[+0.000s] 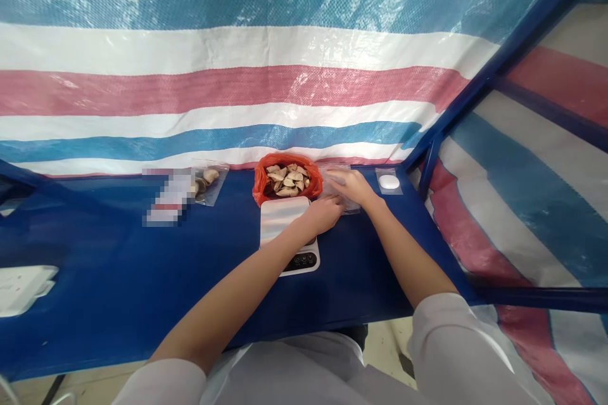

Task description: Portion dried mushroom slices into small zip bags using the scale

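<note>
My left hand (327,212) reaches across a white kitchen scale (284,218), its fingers closed at the near edge of a clear plastic bag (352,206). From the right, my right hand (352,187) pinches the far part of that same bag. Fingers and bag overlap, so the exact grip is partly hidden. Just left of the hands stands an opened red plastic bag (259,186) full of pale brown, dried-looking wedge-shaped pieces (288,179). My left forearm covers part of the scale and its black button panel (304,260).
A clear zip bag (209,186) with similar pieces lies left on the blue table (118,278), beside a blurred-out item (168,197). A small bag with a white oval object (389,182) sits at right. A white power strip (26,289) lies far left. Striped tarp (237,88) walls the back.
</note>
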`<move>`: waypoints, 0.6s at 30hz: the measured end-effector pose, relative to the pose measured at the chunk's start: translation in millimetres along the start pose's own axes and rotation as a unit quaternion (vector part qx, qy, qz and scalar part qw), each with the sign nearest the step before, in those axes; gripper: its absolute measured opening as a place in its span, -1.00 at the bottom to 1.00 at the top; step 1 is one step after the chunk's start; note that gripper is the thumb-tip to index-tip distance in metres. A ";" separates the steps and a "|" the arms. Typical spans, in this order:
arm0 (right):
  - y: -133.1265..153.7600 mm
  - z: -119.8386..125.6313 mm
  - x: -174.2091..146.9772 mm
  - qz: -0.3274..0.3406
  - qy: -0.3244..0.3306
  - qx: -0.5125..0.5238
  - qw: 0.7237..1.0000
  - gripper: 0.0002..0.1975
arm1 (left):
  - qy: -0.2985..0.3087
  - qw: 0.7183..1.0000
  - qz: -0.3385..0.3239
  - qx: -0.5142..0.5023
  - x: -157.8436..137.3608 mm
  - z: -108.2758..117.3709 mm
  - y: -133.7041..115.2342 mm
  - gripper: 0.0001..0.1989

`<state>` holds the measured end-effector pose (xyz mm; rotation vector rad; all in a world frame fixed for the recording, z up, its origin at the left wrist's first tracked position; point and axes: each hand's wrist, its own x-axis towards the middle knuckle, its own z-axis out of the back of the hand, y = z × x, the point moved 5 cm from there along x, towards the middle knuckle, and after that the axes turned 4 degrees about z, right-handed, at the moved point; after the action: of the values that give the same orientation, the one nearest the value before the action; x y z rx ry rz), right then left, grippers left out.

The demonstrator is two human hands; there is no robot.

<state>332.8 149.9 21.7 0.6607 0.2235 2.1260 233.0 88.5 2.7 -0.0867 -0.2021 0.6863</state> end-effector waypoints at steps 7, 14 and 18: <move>-14.7 -24.9 8.1 0.076 0.088 -0.088 0.989 -0.62 | 0.011 0.999 0.000 0.035 -7.9 5.2 -8.3 -0.73; -21.4 -31.2 4.7 0.126 0.095 -0.102 0.982 -0.60 | 0.034 0.997 0.042 0.062 -16.8 5.5 -14.8 -0.58; -26.2 -33.8 5.0 0.120 0.097 -0.084 0.984 -0.60 | 0.039 0.996 0.052 0.057 -16.6 2.8 -14.1 -0.55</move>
<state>330.8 172.3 -15.0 0.3977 0.0708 2.4118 228.6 67.1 4.8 -0.0145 -0.0826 0.7961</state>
